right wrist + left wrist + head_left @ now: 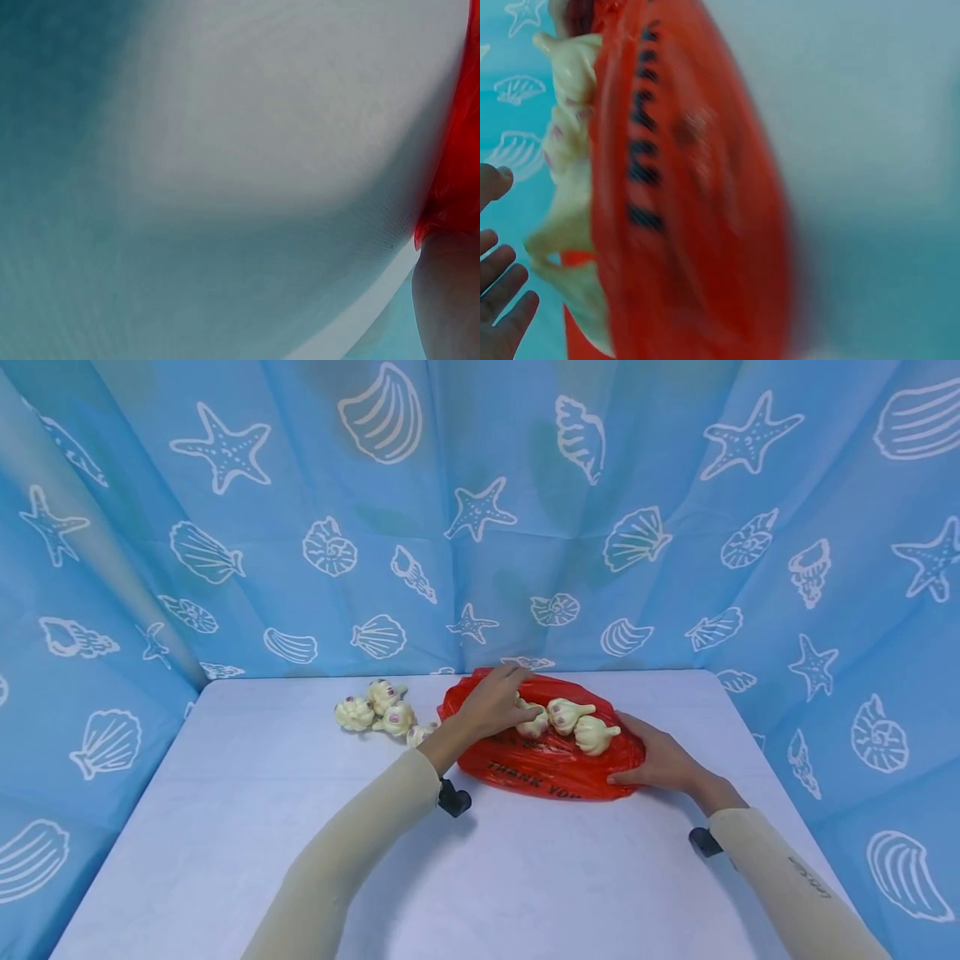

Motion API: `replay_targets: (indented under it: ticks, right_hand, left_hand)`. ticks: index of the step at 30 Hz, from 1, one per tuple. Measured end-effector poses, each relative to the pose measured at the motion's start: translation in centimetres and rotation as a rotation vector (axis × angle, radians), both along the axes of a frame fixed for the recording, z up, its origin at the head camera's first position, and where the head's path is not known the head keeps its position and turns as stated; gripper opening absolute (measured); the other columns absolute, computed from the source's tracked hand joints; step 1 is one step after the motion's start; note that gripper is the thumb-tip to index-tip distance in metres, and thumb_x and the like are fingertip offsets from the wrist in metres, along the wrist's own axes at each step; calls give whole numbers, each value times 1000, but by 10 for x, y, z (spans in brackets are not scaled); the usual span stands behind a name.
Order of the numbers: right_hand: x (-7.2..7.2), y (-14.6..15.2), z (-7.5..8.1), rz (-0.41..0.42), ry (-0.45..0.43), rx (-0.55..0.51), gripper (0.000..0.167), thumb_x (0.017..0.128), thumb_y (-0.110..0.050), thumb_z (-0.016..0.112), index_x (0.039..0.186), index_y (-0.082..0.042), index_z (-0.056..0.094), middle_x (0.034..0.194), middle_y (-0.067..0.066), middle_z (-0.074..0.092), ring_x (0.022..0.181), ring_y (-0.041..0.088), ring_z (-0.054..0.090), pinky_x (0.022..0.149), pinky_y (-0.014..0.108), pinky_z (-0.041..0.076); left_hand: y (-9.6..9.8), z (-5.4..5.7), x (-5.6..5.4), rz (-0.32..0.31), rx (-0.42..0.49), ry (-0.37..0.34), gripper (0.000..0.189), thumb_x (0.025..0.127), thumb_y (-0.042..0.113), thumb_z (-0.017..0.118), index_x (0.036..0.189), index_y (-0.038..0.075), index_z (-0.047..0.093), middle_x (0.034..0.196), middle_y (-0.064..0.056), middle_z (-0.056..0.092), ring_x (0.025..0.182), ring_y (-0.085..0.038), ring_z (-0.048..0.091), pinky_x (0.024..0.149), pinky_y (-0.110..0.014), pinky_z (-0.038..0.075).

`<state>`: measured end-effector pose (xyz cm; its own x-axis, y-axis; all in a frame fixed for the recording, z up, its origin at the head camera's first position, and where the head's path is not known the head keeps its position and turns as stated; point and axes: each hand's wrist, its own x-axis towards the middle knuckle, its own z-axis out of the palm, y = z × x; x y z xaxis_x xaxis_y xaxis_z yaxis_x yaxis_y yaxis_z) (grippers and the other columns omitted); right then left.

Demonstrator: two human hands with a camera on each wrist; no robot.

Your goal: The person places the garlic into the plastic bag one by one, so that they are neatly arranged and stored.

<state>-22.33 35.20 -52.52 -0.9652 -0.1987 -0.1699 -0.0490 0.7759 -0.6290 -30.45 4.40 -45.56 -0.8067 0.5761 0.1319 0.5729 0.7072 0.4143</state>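
Observation:
A red plastic bag (517, 768) with dark "THANK YOU" lettering lies on the table, several garlic bulbs (595, 736) showing at its top. Above the bag's left part is my left hand (491, 703), its fingers close to a bulb. In the left wrist view these fingers (506, 285) are spread and apart from the pale garlic (570, 142). My right hand (660, 758) grips the bag's right end, thumb in front and fingers behind. The right wrist view has only the thumb (450, 292) against the bag's red edge (457, 180). The bag's inside is mostly hidden.
Left of the bag lie several loose garlic bulbs (382, 695), one (420, 735) partly behind my left forearm. A white cloth covers the table (570, 885). Right behind the table's far edge hangs a blue curtain (517, 560) with white shells and starfish.

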Motion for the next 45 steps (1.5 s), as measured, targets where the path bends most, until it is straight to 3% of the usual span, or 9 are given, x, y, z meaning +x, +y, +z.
replay_targets:
  ticks: [6,11,17,22,33,45]
  right_hand:
    - [1,3,1,14,9,0,129,54,-47,93,156,-21,18,152,10,34,133,36,34,78,44,57]
    - [2,4,3,27,31,-8,127,55,-45,93,156,-20,20,150,9,36,132,36,36,80,45,56]
    - [2,1,3,22,12,-15,128,54,-47,93,156,-25,19,151,4,36,133,33,36,82,43,56]
    - [0,1,1,24,17,-22,127,53,-48,93,155,-27,21,151,1,36,134,31,35,81,42,56]
    - [1,3,4,21,27,-3,124,54,-44,94,154,-25,23,148,0,40,132,29,39,83,42,56]
    - [3,4,3,21,41,0,128,53,-45,94,156,-28,19,149,0,39,131,28,40,83,42,55]
  left_hand:
    - [36,8,8,-79,-34,-32,68,78,35,82,138,20,54,144,0,46,131,-19,41,98,-38,48]
    - [66,6,15,-175,-91,-67,65,79,35,81,137,21,55,139,4,49,125,-14,43,97,-33,47]
    - [85,-4,21,-252,-124,-120,67,77,30,84,137,19,55,137,4,51,123,-13,45,91,-29,51]
    - [94,-18,21,-290,-146,-81,60,78,27,83,132,18,59,127,4,57,115,-10,49,88,-25,51]
    - [111,-19,21,-196,-234,-16,61,79,32,82,132,17,57,124,3,59,110,-11,51,89,-27,51]
    - [121,-25,20,-121,-215,11,62,82,29,79,137,17,54,130,1,56,118,-13,49,92,-29,51]
